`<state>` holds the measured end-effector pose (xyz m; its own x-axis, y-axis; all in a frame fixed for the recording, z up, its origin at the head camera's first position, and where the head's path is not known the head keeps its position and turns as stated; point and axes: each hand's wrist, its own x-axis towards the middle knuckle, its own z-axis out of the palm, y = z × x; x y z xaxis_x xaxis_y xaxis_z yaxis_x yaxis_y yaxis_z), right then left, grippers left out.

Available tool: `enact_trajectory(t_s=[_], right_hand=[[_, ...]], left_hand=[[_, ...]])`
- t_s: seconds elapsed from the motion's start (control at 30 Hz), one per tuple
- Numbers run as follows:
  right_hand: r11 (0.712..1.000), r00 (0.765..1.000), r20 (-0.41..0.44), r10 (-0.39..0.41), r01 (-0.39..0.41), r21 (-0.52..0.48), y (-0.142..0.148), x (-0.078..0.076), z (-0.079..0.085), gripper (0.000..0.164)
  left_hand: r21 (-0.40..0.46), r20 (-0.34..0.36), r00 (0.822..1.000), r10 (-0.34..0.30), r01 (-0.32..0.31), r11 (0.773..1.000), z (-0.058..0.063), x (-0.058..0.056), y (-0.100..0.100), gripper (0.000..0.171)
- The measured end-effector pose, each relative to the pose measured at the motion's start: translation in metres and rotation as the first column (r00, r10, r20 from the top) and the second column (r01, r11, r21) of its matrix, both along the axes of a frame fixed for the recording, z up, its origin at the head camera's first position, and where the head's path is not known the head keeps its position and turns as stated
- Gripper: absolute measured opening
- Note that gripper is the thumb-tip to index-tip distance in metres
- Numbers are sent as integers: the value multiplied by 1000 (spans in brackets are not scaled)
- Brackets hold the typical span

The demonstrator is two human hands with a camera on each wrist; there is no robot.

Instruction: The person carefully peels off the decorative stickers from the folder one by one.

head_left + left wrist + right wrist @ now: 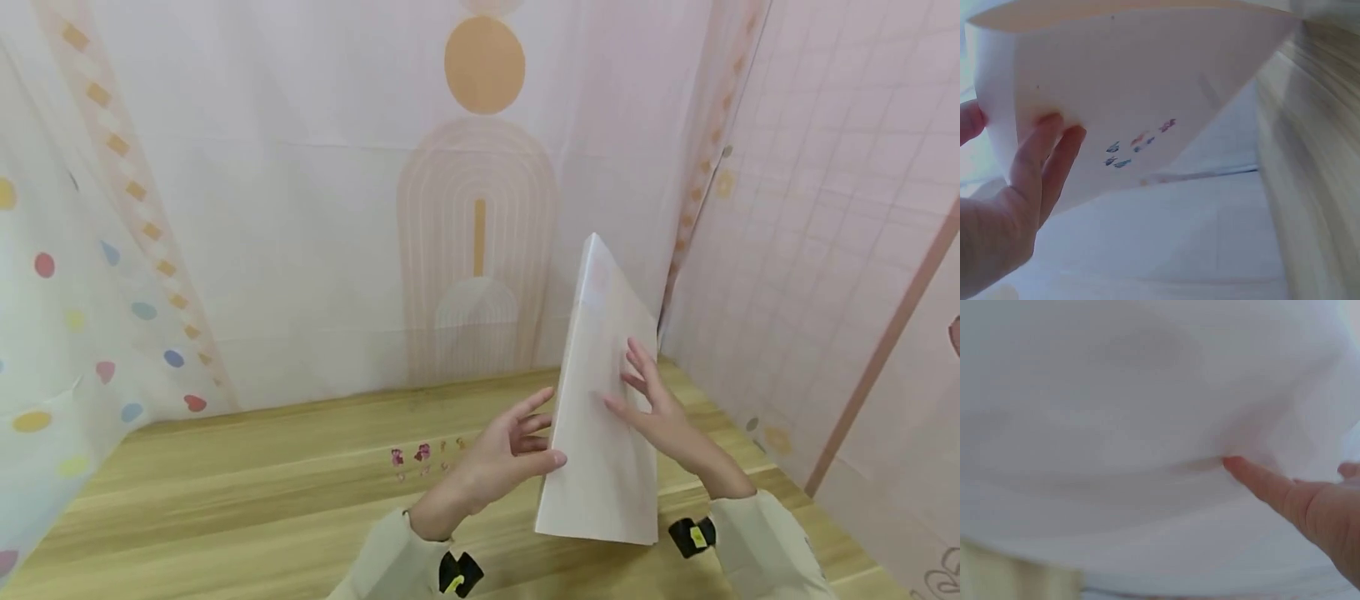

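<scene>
Pinched in the left hand at its nine-o'clock edge — a wooden table at six o'clock — white folded paper tilts at four from the head view's centre; the right hand, splayed, touches its three-o'clock side; tiny pinkish shapes dot the table at seven.

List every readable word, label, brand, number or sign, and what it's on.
No text is readable.
Left yellow patch, on left black wrist piece: too small to read.
Right yellow patch, on right black wrist piece: too small to read.
Dark marks on the white paper item: too blurred to read.
Pink marks on the wooden table: too small to read.
</scene>
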<state>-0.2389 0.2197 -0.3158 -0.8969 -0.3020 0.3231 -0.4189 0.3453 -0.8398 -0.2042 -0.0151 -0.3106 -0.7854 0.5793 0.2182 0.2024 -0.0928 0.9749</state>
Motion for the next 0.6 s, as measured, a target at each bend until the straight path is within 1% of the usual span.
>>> enact_trajectory(t_s=[0.1,0.2,0.3,0.33,0.37,0.43,0.5,0.57,0.6], right_hand=[[998,998,-52,-36,34,-51,-7,2,24,76],[990,993,-96,-69,56,-128,-10,3,46,73],[971,984,-144,-101,66,-229,-12,6,64,70],[964,979,-166,-122,76,-256,-12,7,69,70],[955,971,-192,-146,88,-282,-13,8,73,69],[943,943,-256,-212,128,-309,-14,11,81,68],[934,904,-325,-278,175,-313,-14,12,86,69],[925,855,-392,-340,229,-304,-15,13,87,70],[920,830,-419,-368,259,-296,-15,13,87,71]], left_hand=[[2,-71,997,-4,4,1000,3,3,7,63],[-5,-155,988,-1,0,1000,5,5,14,60],[-15,-262,965,27,-32,999,4,8,21,60],[-17,-298,954,41,-48,999,3,9,23,60],[-24,-336,940,62,-75,997,3,10,25,60],[-42,-418,903,102,-131,990,1,12,29,61],[-71,-490,860,142,-202,977,-1,15,33,62],[-97,-572,802,172,-275,957,-4,18,38,62],[-108,-615,766,186,-315,943,-6,19,40,63]])
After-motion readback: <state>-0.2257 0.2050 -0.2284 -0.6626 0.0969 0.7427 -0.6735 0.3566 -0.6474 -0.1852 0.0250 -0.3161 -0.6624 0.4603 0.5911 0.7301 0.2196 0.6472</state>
